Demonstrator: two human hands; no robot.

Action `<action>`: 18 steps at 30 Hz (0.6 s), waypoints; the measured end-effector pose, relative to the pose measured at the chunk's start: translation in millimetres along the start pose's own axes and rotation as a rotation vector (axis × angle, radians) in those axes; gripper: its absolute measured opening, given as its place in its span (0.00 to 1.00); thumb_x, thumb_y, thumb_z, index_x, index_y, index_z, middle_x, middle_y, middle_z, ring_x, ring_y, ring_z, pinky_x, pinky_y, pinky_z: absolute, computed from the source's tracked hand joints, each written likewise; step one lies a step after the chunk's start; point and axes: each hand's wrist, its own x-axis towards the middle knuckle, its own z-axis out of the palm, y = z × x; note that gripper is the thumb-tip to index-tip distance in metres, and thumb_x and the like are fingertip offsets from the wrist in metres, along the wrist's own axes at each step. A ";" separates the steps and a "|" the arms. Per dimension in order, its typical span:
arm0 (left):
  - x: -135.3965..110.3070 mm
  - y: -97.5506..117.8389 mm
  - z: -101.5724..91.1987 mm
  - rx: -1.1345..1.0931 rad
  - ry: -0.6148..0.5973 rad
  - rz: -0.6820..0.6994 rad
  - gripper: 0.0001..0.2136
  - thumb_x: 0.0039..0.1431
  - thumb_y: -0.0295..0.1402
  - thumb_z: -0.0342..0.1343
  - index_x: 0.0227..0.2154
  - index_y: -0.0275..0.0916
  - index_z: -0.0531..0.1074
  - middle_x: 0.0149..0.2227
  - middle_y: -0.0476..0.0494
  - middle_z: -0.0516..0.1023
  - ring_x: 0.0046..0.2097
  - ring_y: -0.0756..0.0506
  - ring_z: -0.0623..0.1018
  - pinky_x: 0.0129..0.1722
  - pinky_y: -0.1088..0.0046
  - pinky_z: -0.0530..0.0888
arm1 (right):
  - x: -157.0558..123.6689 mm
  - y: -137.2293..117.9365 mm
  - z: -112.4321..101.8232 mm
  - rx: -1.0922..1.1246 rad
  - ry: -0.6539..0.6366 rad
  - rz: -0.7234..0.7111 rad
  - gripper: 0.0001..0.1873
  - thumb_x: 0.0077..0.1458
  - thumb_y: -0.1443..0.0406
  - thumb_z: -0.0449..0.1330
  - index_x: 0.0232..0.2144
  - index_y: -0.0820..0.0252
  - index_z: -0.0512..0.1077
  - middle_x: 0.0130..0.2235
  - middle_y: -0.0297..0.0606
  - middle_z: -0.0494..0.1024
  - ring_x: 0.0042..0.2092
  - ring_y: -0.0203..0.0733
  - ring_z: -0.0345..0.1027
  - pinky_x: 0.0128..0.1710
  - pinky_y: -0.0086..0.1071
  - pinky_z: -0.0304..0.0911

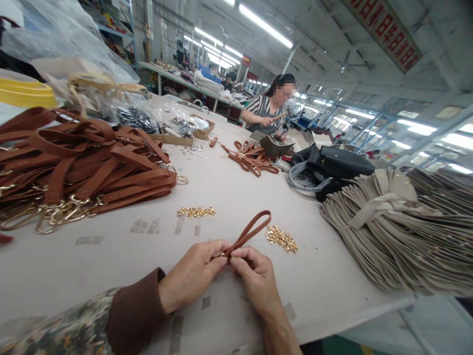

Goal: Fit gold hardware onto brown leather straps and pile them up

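Observation:
Both hands meet over the near part of the table, pinching the lower end of a looped brown leather strap [253, 228]. My left hand [197, 270] grips it from the left, thumb and fingers pressed together. From the right, my right hand [256, 276] closes thumb and forefinger on the same end. The strap's loop points up and away to the right. What lies between the fingertips is mostly hidden. Just beyond the hands are two small heaps of gold metal fittings, a left heap [196, 212] and a right heap [282, 239].
A big pile of brown straps with gold clasps [84, 167] fills the left. Tied grey-beige leather pieces [380, 231] and a black bag [340, 165] lie right. More brown straps [251, 157] sit near a co-worker [271, 106] holding a stick-like tool. A cardboard tray [173, 139] holds small parts.

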 end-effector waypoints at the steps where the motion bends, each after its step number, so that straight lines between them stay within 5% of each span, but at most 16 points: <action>1: -0.1 0.2 0.1 0.015 -0.005 0.006 0.14 0.60 0.28 0.48 0.44 0.40 0.76 0.36 0.49 0.78 0.42 0.45 0.75 0.44 0.73 0.68 | -0.6 0.0 0.9 0.006 0.004 -0.010 0.07 0.53 0.61 0.62 0.31 0.59 0.75 0.32 0.33 0.78 0.34 0.36 0.69 0.37 0.29 0.64; 13: -3.2 2.0 0.9 0.239 -0.043 0.146 0.12 0.65 0.33 0.44 0.39 0.42 0.74 0.33 0.51 0.76 0.36 0.48 0.74 0.45 0.76 0.68 | -2.6 13.4 11.6 0.141 0.140 -0.007 0.11 0.52 0.60 0.63 0.28 0.58 0.65 0.26 0.29 0.72 0.28 0.33 0.66 0.31 0.28 0.63; 18: -3.8 2.5 2.4 0.200 -0.003 0.121 0.11 0.64 0.33 0.46 0.39 0.41 0.73 0.34 0.49 0.75 0.37 0.47 0.75 0.44 0.74 0.70 | -0.4 6.7 5.5 -0.016 0.111 -0.043 0.10 0.53 0.60 0.63 0.29 0.58 0.65 0.28 0.29 0.73 0.29 0.34 0.66 0.30 0.27 0.63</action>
